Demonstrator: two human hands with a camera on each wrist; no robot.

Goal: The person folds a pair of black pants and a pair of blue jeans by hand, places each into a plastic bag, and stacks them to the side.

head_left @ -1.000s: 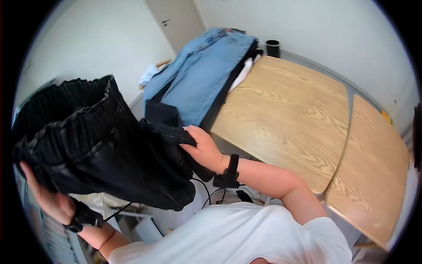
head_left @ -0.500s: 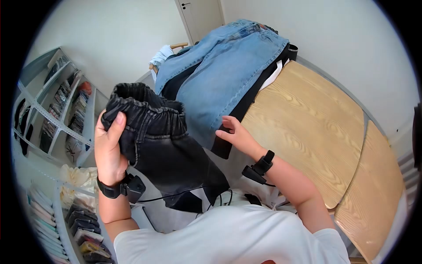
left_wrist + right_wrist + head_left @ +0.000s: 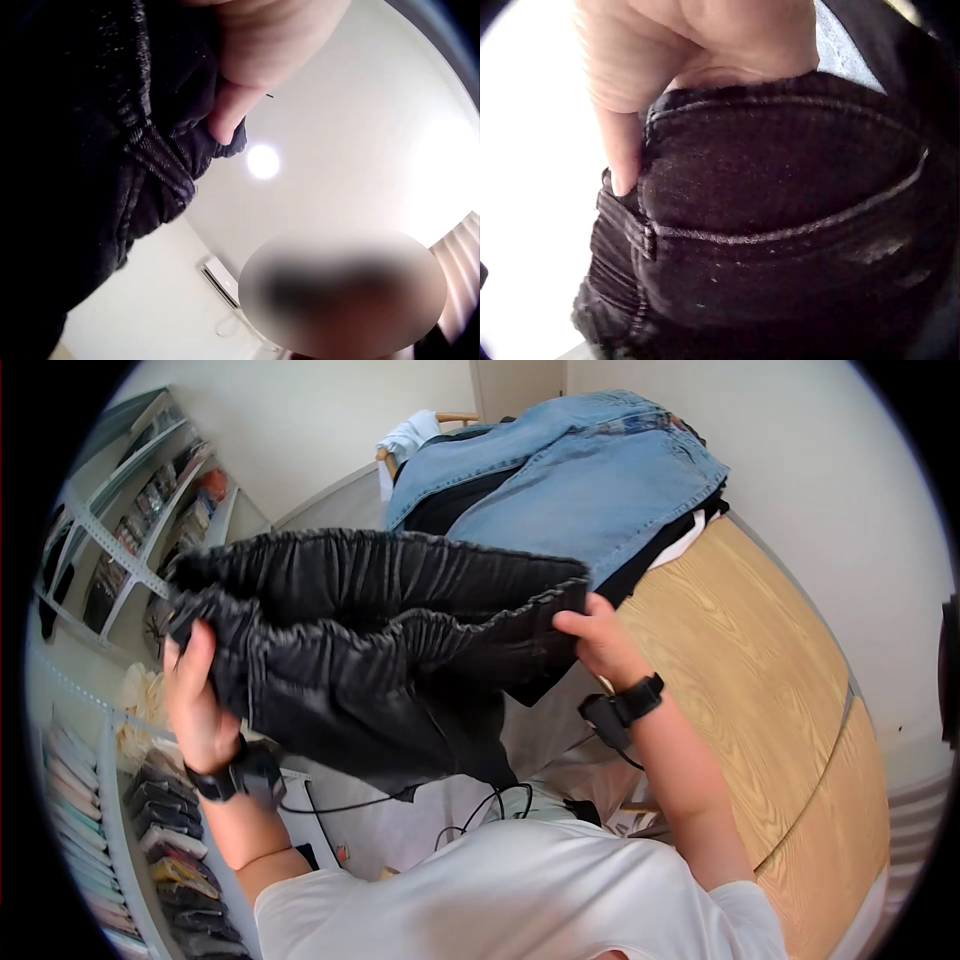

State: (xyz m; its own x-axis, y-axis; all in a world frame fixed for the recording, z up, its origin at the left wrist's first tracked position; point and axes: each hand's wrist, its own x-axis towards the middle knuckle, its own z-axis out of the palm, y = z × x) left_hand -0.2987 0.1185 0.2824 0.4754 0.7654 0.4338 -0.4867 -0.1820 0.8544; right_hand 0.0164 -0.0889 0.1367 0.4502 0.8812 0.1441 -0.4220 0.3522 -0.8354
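Black trousers (image 3: 340, 710) with a gathered elastic waistband hang between both hands, the waist spread wide and its opening facing up. My left hand (image 3: 203, 700) grips the waistband's left end, thumb on the outside. At the other end my right hand (image 3: 608, 645) pinches the waistband. In the left wrist view the left hand (image 3: 262, 52) has its thumb on the dark cloth (image 3: 150, 172). The right wrist view shows the right hand (image 3: 697, 52) with its thumb beside a belt loop, above a curved seam on the black fabric (image 3: 780, 180). The fingers behind the cloth are hidden.
Light blue jeans (image 3: 560, 490) lie over dark clothing beyond the trousers. A wooden table (image 3: 740, 660) is on the right. Shelves (image 3: 120, 600) with packed items stand at the left, with folded clothes (image 3: 180, 870) lower down. Cables run near the waist.
The right hand, off the trousers half a second ago, has taken hold of the waistband's right end. The waistband has been stretched out wide, and the left hand has shifted slightly left.
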